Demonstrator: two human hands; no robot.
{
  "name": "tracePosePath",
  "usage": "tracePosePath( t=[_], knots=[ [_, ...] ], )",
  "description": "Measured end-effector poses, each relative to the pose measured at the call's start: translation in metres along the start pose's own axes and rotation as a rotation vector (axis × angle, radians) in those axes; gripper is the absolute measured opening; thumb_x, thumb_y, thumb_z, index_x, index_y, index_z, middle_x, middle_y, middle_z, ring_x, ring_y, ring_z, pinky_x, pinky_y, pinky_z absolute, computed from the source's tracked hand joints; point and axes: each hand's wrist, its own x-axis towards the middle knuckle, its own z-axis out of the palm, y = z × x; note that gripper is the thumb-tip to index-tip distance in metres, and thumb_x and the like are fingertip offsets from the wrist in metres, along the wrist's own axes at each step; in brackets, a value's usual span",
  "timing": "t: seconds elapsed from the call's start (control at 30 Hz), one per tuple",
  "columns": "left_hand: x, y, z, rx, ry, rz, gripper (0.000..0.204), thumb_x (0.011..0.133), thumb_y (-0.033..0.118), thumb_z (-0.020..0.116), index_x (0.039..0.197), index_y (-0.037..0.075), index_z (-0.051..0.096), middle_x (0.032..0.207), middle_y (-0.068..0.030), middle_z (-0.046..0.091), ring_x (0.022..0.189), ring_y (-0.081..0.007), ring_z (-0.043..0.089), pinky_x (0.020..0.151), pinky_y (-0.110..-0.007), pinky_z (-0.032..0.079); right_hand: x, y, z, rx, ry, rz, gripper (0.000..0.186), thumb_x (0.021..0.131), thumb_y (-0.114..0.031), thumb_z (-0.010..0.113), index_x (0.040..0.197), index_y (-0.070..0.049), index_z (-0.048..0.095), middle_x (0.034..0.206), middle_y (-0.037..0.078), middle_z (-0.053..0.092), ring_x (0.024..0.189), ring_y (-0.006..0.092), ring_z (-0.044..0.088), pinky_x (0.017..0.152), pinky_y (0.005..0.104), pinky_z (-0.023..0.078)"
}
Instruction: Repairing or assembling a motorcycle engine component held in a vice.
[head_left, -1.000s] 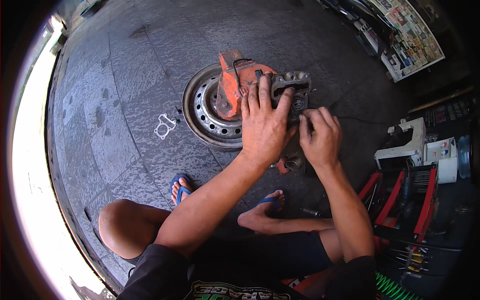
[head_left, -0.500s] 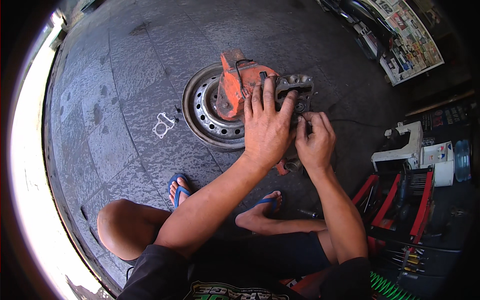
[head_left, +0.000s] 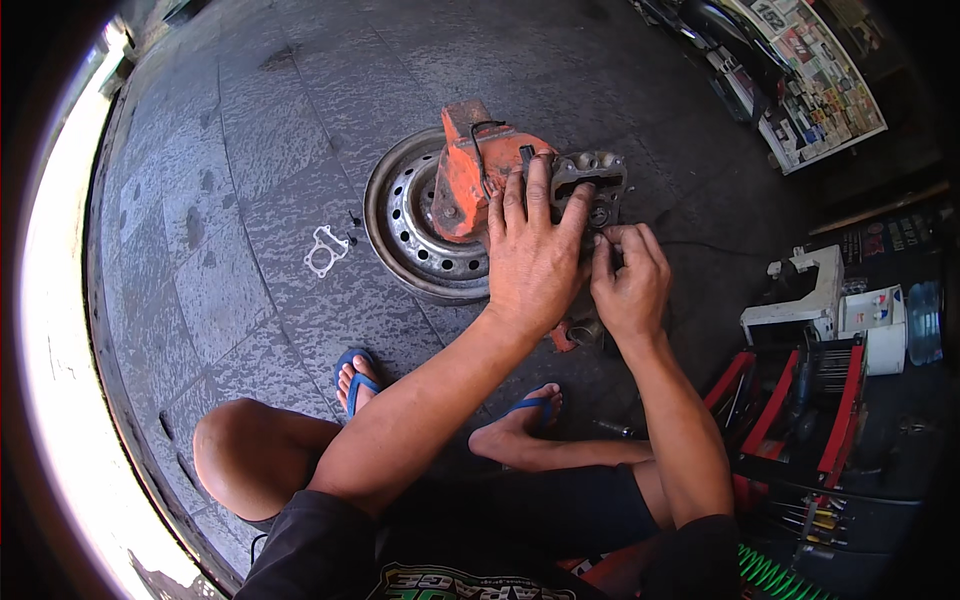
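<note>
An orange bench vise (head_left: 466, 180) stands on a steel wheel rim (head_left: 379, 222) in front of me. At its right side is a grey metal engine part (head_left: 612, 166), which looks like a cylinder head. My left hand (head_left: 535, 245) lies over this part and the vise's near side, its fingers stretched out and spread. Close beside it, my right hand (head_left: 632, 275) has thumb and fingers pinched together at the part's near right edge. Whatever sits in that pinch is too small and hidden to make out. A flat metal gasket (head_left: 325, 251) lies on the floor left of the rim.
Small dark bolts (head_left: 354, 218) lie between gasket and rim. To the right stand a red tool rack (head_left: 775, 405), screwdrivers (head_left: 827, 520), a white container (head_left: 884, 330) and a blue-tinted bottle (head_left: 925, 322). A green coiled hose (head_left: 780, 572) is lower right. My sandalled feet flank the near floor.
</note>
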Motion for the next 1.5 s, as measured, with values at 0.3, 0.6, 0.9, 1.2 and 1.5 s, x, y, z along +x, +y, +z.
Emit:
tracePosePath(
  t=[0.3, 0.6, 0.9, 1.2, 1.5],
  knots=[
    [0.000, -0.001, 0.000, -0.011, 0.018, 0.000, 0.075, 0.079, 0.033, 0.088, 0.147, 0.016, 0.062, 0.162, -0.0334, 0.035, 0.147, -0.0557, 0.041, 0.121, -0.064, 0.035, -0.001, -0.003, -0.002, 0.018, -0.025, 0.033, 0.006, 0.089, -0.003, 0.073, 0.094, -0.004, 0.069, 0.092, 0.014, 0.070, 0.083, 0.0395, 0.070, 0.076, 0.0485, 0.055],
    [-0.001, 0.001, -0.001, -0.017, 0.002, -0.010, 0.076, 0.078, 0.033, 0.089, 0.147, 0.015, 0.062, 0.163, -0.0329, 0.035, 0.147, -0.0554, 0.041, 0.122, -0.063, 0.034, 0.004, 0.000, -0.007, 0.011, -0.005, 0.054, 0.006, 0.089, -0.005, 0.074, 0.094, -0.004, 0.070, 0.091, 0.014, 0.070, 0.083, 0.0403, 0.070, 0.074, 0.0498, 0.055],
    [0.000, 0.000, 0.000, 0.003, 0.016, 0.005, 0.076, 0.077, 0.032, 0.089, 0.147, 0.016, 0.061, 0.162, -0.0326, 0.036, 0.147, -0.0552, 0.041, 0.122, -0.063, 0.035, 0.002, 0.001, -0.005, 0.009, -0.047, -0.009, 0.006, 0.091, -0.008, 0.073, 0.094, -0.005, 0.070, 0.091, 0.012, 0.071, 0.082, 0.0386, 0.069, 0.075, 0.0485, 0.053],
    [0.001, 0.003, -0.001, -0.011, 0.001, -0.007, 0.072, 0.082, 0.030, 0.086, 0.147, 0.015, 0.061, 0.162, -0.0333, 0.037, 0.147, -0.0559, 0.042, 0.122, -0.062, 0.035, 0.003, 0.003, -0.004, 0.029, -0.019, 0.008, 0.005, 0.091, -0.008, 0.074, 0.094, -0.005, 0.071, 0.092, 0.010, 0.072, 0.082, 0.0365, 0.069, 0.076, 0.0463, 0.051],
    [0.000, 0.003, -0.002, -0.008, 0.010, -0.027, 0.077, 0.077, 0.030, 0.089, 0.147, 0.017, 0.061, 0.163, -0.0322, 0.036, 0.147, -0.0552, 0.042, 0.121, -0.064, 0.035, 0.006, 0.002, -0.005, 0.010, 0.023, 0.042, 0.006, 0.090, -0.009, 0.074, 0.095, -0.005, 0.071, 0.092, 0.011, 0.071, 0.084, 0.0375, 0.068, 0.076, 0.0484, 0.051]
  ],
)
